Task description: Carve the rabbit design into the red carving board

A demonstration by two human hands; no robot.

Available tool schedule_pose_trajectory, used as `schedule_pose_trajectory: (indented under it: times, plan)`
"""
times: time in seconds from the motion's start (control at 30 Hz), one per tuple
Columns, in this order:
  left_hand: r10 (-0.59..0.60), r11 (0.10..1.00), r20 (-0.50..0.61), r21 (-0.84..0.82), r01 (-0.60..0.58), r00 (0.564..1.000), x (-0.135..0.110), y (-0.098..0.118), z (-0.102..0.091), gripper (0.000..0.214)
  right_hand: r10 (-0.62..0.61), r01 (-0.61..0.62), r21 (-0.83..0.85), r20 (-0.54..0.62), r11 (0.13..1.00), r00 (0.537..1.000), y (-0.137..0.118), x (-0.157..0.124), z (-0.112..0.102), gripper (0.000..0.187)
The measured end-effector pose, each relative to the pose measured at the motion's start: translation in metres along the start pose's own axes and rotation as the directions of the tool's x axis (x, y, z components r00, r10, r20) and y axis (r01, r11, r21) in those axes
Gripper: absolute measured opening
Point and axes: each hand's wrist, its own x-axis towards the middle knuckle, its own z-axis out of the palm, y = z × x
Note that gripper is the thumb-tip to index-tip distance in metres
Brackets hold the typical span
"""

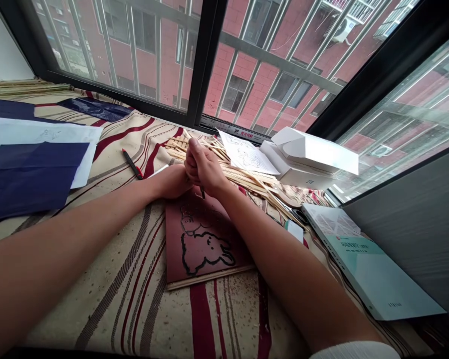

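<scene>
A reddish-brown carving board (pixel 205 219) lies on the striped cloth, with black-outlined cartoon animals on its face. My right hand (pixel 205 167) is closed in a fist over the board's far edge, thumb on top. From the underside of that fist pokes the thin dark tip of a carving tool (pixel 202 192); the fist hides its handle. My left hand (pixel 175 180) rests at the board's far left corner, close against the right hand. Its fingers are mostly hidden, so their grip does not show. Small crumbs are scattered on the cloth around the board.
Behind my hands lie thin wooden strips (pixel 239 174), a drawing sheet (pixel 247 152) and a white box (pixel 307 159). A book (pixel 359 259) is at right. Left are a red-and-black pen (pixel 132 164), white paper (pixel 92 144) and dark blue sheets (pixel 33 174). A barred window (pixel 211 65) stands beyond.
</scene>
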Motion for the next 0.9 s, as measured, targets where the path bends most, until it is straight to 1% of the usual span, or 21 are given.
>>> schedule_pose_trajectory:
  times: [0.13, 0.23, 0.4, 0.57, 0.67, 0.73, 0.83, 0.9]
  plan:
    - [0.054, 0.996, -0.036, -0.063, -0.056, 0.998, 0.004, -0.009, 0.009, 0.035, 0.01, -0.008, -0.018, 0.1, 1.0, 0.995, 0.001, 0.0, -0.003, 0.071]
    - [0.074, 0.991, -0.063, -0.104, -0.081, 0.995, 0.006, -0.014, 0.015, 0.034, -0.005, 0.009, -0.03, 0.148, 1.0, 0.989, 0.0, -0.001, -0.004, 0.071]
    - [0.085, 0.983, -0.115, -0.152, -0.102, 0.99, 0.007, -0.02, 0.021, 0.033, 0.003, -0.002, -0.019, 0.086, 1.0, 0.996, -0.002, -0.003, -0.002, 0.07]
    - [0.083, 0.984, -0.128, -0.147, -0.102, 0.988, 0.011, -0.022, 0.025, 0.032, 0.015, -0.014, -0.007, 0.068, 1.0, 0.998, -0.003, -0.004, 0.003, 0.069]
    - [0.039, 0.986, -0.12, -0.158, -0.057, 0.992, 0.008, -0.018, 0.021, 0.034, -0.008, 0.008, -0.01, 0.007, 1.0, 1.0, -0.003, -0.003, 0.004, 0.069]
    - [0.003, 0.986, -0.106, -0.166, -0.021, 0.994, 0.005, -0.015, 0.016, 0.034, 0.004, -0.004, 0.01, -0.032, 1.0, 0.999, -0.004, -0.003, 0.003, 0.068]
    - [-0.026, 0.984, -0.092, -0.179, 0.009, 0.995, 0.001, -0.011, 0.01, 0.033, 0.035, -0.033, 0.037, -0.046, 0.999, 0.998, -0.004, -0.003, 0.0, 0.067]
    - [-0.028, 0.982, -0.094, -0.188, 0.01, 0.995, 0.001, -0.011, 0.009, 0.033, 0.025, -0.024, 0.029, -0.039, 0.999, 0.999, -0.002, -0.001, 0.0, 0.068]
